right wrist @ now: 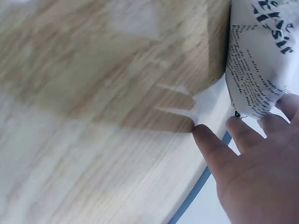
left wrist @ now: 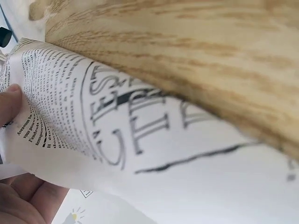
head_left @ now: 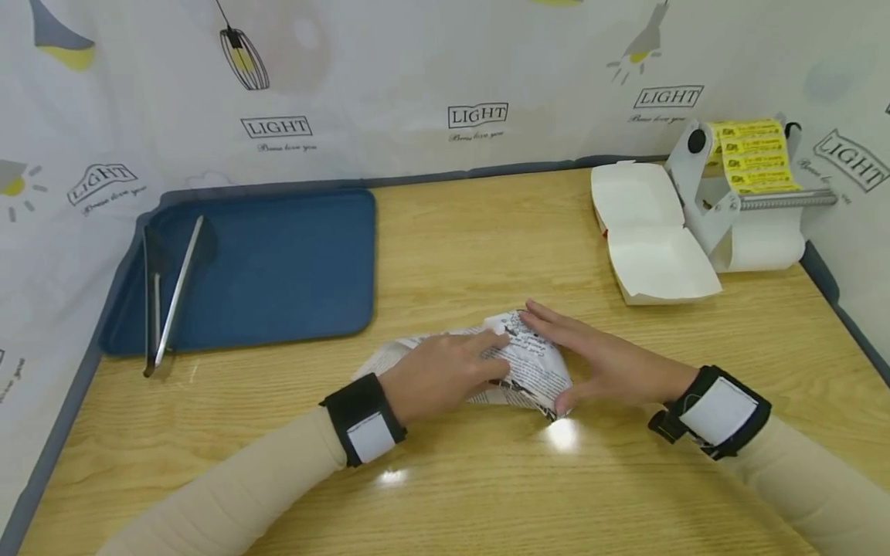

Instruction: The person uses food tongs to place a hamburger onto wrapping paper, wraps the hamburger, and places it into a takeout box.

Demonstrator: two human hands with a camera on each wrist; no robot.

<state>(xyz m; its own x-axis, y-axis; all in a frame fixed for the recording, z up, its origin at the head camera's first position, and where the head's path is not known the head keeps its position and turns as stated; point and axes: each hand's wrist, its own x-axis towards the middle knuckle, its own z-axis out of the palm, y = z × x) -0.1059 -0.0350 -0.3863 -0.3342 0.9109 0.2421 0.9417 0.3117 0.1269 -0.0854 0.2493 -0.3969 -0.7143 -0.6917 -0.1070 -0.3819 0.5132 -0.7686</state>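
Note:
A folded bundle of newsprint-patterned wrapping paper (head_left: pixel 531 359) lies on the table between the two hands. My left hand (head_left: pixel 445 374) holds the paper from the left, with its fingers bent. In the left wrist view the thumb (left wrist: pixel 10 105) rests on the printed face, and other fingers show below the paper's edge. A loose length of the paper (left wrist: pixel 154 126) runs under that wrist. On the bundle's right side, my right hand (head_left: pixel 612 363) touches it with spread, nearly straight fingers. Whatever the paper may enclose is hidden.
A blue tray (head_left: pixel 292 270) at the left bears metal tongs (head_left: pixel 177 297) that overhang its front edge. An open white box (head_left: pixel 660 259) stands at the back right, beside a dispenser (head_left: pixel 702 193) with a roll of yellow labels (head_left: pixel 758 154). Printed cloth (head_left: pixel 389 93) backs the wooden table (head_left: pixel 445 494).

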